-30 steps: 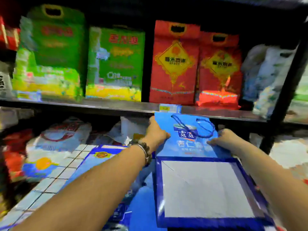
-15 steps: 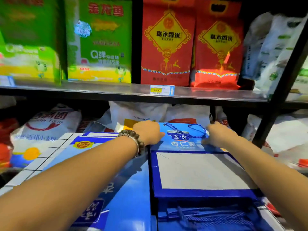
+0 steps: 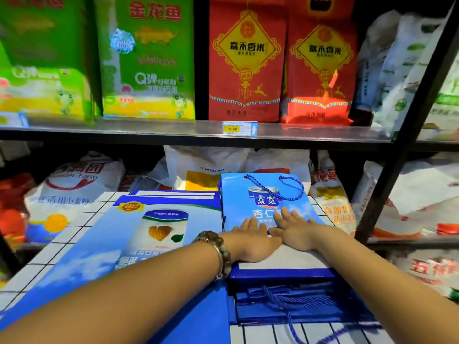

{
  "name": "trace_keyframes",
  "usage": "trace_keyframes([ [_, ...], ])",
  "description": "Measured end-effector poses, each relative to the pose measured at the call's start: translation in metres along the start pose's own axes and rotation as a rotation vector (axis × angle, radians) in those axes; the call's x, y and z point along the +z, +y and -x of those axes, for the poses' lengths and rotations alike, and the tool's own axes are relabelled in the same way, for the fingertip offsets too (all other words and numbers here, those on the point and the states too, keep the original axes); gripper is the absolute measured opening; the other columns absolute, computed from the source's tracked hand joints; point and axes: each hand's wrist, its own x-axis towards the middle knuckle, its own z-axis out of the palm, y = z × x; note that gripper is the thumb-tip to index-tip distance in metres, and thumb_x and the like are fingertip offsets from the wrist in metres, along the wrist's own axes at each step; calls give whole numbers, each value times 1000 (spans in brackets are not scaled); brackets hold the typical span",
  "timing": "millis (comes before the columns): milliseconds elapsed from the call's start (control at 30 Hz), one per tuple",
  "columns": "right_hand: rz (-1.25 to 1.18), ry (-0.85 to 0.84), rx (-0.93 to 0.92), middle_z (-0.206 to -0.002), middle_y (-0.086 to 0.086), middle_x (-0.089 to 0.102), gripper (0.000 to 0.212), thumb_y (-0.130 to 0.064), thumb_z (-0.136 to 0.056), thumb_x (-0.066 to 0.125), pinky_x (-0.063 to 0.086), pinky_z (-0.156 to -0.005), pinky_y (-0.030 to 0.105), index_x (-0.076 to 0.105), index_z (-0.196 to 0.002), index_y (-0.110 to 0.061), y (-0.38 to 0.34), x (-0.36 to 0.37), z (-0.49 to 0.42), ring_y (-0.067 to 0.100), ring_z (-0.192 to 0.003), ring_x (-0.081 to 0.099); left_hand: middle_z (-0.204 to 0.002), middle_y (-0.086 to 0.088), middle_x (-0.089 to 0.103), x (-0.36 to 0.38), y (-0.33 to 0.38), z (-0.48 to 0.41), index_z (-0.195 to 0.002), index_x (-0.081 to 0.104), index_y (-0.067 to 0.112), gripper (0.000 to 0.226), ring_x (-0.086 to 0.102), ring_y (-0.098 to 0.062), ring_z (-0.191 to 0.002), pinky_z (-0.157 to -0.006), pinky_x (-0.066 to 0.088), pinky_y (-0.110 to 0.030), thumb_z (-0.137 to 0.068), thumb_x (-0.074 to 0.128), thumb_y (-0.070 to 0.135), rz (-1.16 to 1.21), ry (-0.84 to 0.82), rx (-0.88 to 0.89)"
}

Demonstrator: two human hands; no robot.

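Gridded white counter (image 3: 79,219): left hand (image 3: 253,238) and right hand (image 3: 295,232) press flat glossy bag (image 3: 238,192).

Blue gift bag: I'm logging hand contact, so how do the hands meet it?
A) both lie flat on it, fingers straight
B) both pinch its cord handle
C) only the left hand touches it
A: the left hand and right hand press flat on the blue gift bag.

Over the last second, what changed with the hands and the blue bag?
The left hand and right hand let go of the blue bag near its rope handle, slid back toward the person, and now press flat on it side by side. Bag stays on its stack; red packs unmoved.
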Motion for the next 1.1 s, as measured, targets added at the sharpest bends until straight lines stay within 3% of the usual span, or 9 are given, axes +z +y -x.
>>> trace_keyframes([
  [133, 23, -16, -6, -156, 6, -15, 60, -51, -96, 16, 3, -112, 56, 2, -148, -24, 1, 1, -1, 28, -143, -11, -156, -11, -6, -6, 4, 13, -148, 2, 14, 69, -7, -26, -143, -114, 4, -44, -94, 16, 54, -3, 12, -15],
  [200, 30, -27, -28, -156, 7, -11, 58, -47, -97, 17, 4, -113, 57, 5, -148, -22, 0, -2, 3, 30, -143, -8, -153, -17, 13, -14, 9, 29, -145, 22, 13, 60, 13, -30, -141, -111, 17, -43, -96, 21, 47, -16, 79, 34],
  [367, 194, 291, -102, -147, 5, 34, 49, -35, -94, 36, 26, -106, 44, 31, -140, -20, -13, -40, 42, 25, -134, 34, -122, -9, 56, -46, 27, 82, -119, 51, 14, 33, 53, -29, -108, -86, 41, -35, -94, 36, 30, -29, 383, 213],
  [500, -1, 604, -236, -141, 2, 44, 45, -30, -93, 44, 34, -98, 31, 40, -137, -19, -46, -57, 87, 21, -126, 44, -125, -2, 54, -59, 11, 157, -127, 46, 26, 36, 49, -23, -113, -83, 38, -29, -93, 40, 36, -145, 333, 257],
  [633, -264, 599, -519, -131, -9, 53, 34, -33, -92, 48, 37, -101, 31, 53, -126, -28, -89, -38, 146, 12, -121, 47, -137, 13, 45, -42, -38, 233, -133, 35, 39, 48, 43, -12, -121, -99, 37, -30, -89, 37, 57, -170, 290, 125],
  [733, -302, 415, -823, -115, -12, 59, 34, -19, -84, 45, 40, -93, 21, 64, -110, -30, -113, -19, 192, 4, -107, 52, -130, 21, 45, -15, -68, 269, -125, 38, 41, 66, 44, -2, -116, -95, 39, -26, -71, 18, 73, -127, 331, 61],
  [867, -306, 115, -998, -134, -24, 42, 50, -10, -77, 47, 24, -102, 7, 61, -115, -41, -122, -1, 213, -12, -121, 35, -149, 23, 21, 19, -87, 280, -134, 30, 44, 85, 20, 1, -136, -111, 20, -23, -60, -4, 67, -83, 377, -37],
  [1000, -293, 259, -980, -131, -23, 46, 32, -32, -82, 58, 33, -102, 16, 59, -111, -46, -125, 21, 208, -11, -120, 35, -152, 23, 5, 36, -90, 274, -140, 21, 45, 52, -1, 2, -140, -113, 2, -24, -90, 12, 55, -35, 414, -85],
  [1100, -319, 485, -968, -109, -19, 56, 18, -47, -77, 54, 52, -75, 22, 58, -93, -38, -127, 37, 206, -6, -98, 55, -150, 25, 14, 38, -90, 272, -136, 31, 45, 44, 4, 4, -139, -113, 2, -25, -94, 19, 48, 42, 489, -74],
])
